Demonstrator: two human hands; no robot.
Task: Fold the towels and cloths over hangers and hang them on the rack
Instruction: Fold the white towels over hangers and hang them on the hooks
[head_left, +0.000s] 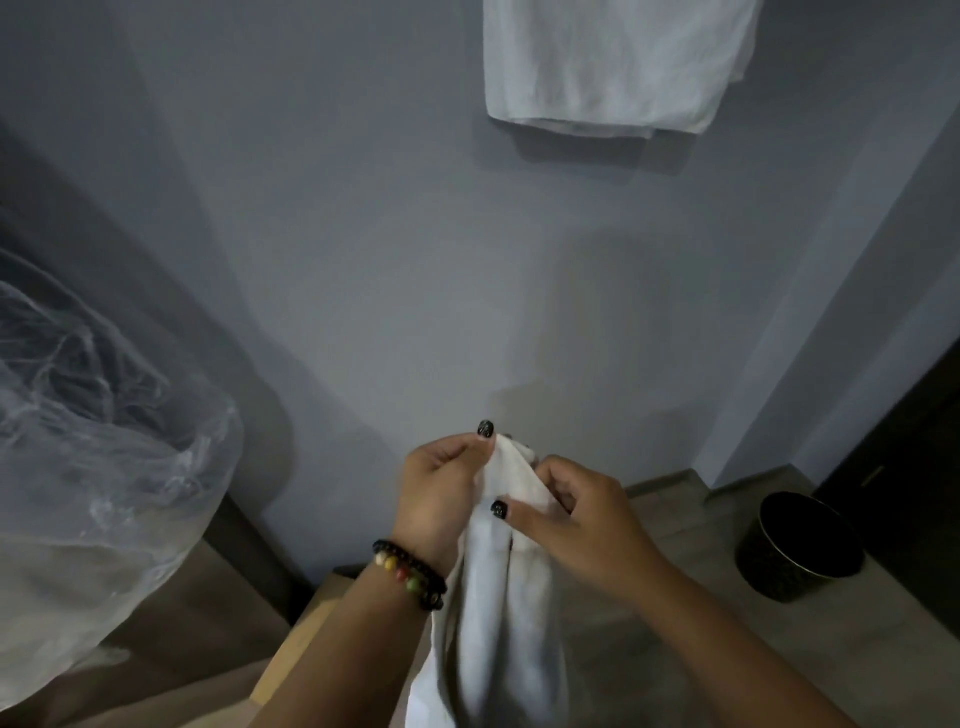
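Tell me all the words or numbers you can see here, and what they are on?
None. No words or numbers show on the white towel held by the left hand and right hand, the hanging towel, the black bin, the plastic bag or the wall.

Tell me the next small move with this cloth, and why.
Probably slide the hands apart along the top edge to spread the cloth flat. The left hand and right hand pinch it close together, so it hangs bunched in vertical folds. No hanger is in view, and one towel already hangs above.
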